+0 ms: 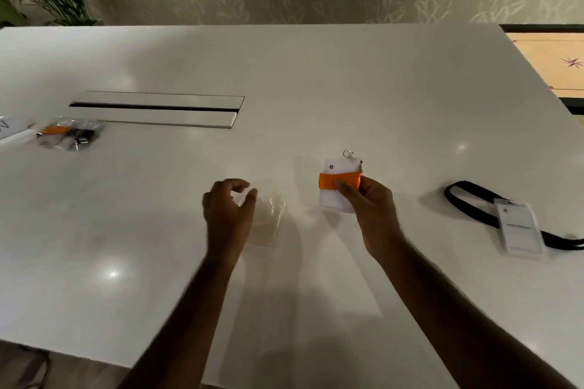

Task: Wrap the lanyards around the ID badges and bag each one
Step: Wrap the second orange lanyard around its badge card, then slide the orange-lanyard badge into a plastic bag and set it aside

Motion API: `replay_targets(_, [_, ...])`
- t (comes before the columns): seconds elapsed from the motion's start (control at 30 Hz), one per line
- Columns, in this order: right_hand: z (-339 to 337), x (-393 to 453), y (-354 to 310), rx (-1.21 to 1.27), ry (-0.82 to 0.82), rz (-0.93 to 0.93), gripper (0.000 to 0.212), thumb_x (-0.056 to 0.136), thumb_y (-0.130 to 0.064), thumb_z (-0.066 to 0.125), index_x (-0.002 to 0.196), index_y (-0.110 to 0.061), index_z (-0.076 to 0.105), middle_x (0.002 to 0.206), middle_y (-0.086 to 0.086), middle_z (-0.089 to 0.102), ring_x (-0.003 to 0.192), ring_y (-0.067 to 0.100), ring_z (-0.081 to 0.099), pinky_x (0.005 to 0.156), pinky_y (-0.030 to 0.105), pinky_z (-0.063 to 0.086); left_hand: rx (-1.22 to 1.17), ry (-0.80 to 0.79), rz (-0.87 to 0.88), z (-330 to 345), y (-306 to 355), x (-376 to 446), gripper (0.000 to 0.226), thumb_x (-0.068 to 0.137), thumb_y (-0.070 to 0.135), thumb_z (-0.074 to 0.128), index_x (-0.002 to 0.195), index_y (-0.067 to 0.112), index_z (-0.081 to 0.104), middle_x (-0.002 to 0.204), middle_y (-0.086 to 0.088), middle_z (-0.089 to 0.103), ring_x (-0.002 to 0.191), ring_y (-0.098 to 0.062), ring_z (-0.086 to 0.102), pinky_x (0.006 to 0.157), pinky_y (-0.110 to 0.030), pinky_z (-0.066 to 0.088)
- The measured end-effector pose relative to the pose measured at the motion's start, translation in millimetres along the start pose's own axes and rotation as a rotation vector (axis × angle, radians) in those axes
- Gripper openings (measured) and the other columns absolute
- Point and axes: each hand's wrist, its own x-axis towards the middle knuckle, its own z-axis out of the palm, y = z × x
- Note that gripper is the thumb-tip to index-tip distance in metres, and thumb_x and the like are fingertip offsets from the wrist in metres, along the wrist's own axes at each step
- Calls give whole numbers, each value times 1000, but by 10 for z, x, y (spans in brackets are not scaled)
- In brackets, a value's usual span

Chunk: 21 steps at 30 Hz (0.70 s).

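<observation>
The right hand holds a white ID badge above the surface, fingers clamped on its orange lanyard wrap. The left hand, fingers curled partly apart, seems to pinch a blurred clear bag. At three o'clock lies another badge with a black lanyard; at ten o'clock, filled bags.

From my feed I see two bare forearms entering from the bottom edge, no sleeves, watch, rings or gloves on either, each ending in a five-fingered grip, left grip and right grip.
</observation>
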Motion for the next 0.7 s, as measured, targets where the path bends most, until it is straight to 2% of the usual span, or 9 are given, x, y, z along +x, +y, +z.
replay_targets(0.07, [-1, -18, 34, -41, 1, 6, 39, 82, -39, 80, 99, -4, 77, 99, 26, 75, 89, 23, 64, 83, 43, 50, 165, -18, 16, -83, -114, 64, 28, 89, 31, 76, 114, 22, 67, 109, 2, 65, 110, -29, 53, 96, -41, 43])
replay_targets(0.13, [0, -45, 63, -78, 5, 13, 39, 82, -42, 80, 97, -6, 77, 101, 27, 74, 86, 24, 65, 80, 42, 51, 224, -129, -89, -129, -196, 105, 40, 89, 42, 75, 121, 22, 63, 110, 1, 66, 113, -31, 54, 99, -43, 42])
replay_targets(0.2, [-3, -72, 89, -111, 8, 19, 33, 85, -41, 80, 94, -9, 77, 100, 27, 73, 84, 25, 64, 77, 43, 51, 213, -224, -190, -144, -253, 123, 45, 89, 49, 73, 123, 23, 60, 107, 4, 68, 116, -29, 57, 103, -43, 40])
replay_targets(0.3, [-24, -102, 119, -140, 17, 23, 23, 93, -31, 79, 93, -8, 76, 99, 31, 70, 81, 25, 61, 74, 43, 48, 191, -242, -216, -137, -295, 116, 42, 86, 45, 75, 120, 27, 60, 92, 14, 67, 112, -24, 61, 103, -41, 37])
replay_targets(0.4, [-36, -123, 124, -147, 20, 24, 22, 95, -27, 76, 97, -5, 76, 102, 29, 72, 84, 28, 64, 76, 44, 51, 103, -237, -272, -166, -295, 132, 37, 84, 40, 80, 114, 32, 61, 87, 19, 66, 103, -21, 67, 104, -45, 47])
replay_targets(0.5, [-36, -149, 112, -175, 29, 22, 14, 96, -26, 75, 99, -13, 77, 102, 20, 76, 90, 32, 71, 79, 47, 58, -27, -225, -324, -230, -284, 168, 34, 83, 37, 82, 112, 29, 65, 93, 12, 71, 94, -20, 71, 91, -48, 58])
replay_targets(0.6, [-50, -169, 120, -168, 24, 25, 14, 97, -25, 74, 103, -13, 77, 101, 18, 77, 92, 34, 72, 78, 44, 58, -147, -213, -309, -304, -271, 191, 21, 86, 31, 81, 104, 24, 74, 88, 7, 74, 70, -2, 69, 67, -30, 58])
replay_targets(0.63, [-54, -176, 121, -167, 24, 25, 16, 98, -24, 74, 105, -11, 77, 101, 16, 78, 92, 33, 72, 77, 42, 58, -186, -203, -298, -329, -261, 194, 14, 87, 26, 80, 99, 22, 75, 86, 5, 75, 64, 0, 68, 66, -27, 55])
replay_targets(0.7, [-68, -185, 121, -157, 26, 24, 15, 98, -22, 73, 106, -10, 77, 99, 13, 79, 89, 27, 72, 75, 38, 59, -288, -192, -293, -369, -214, 196, 4, 91, 19, 76, 94, 17, 75, 85, -1, 77, 62, -7, 72, 69, -27, 53])
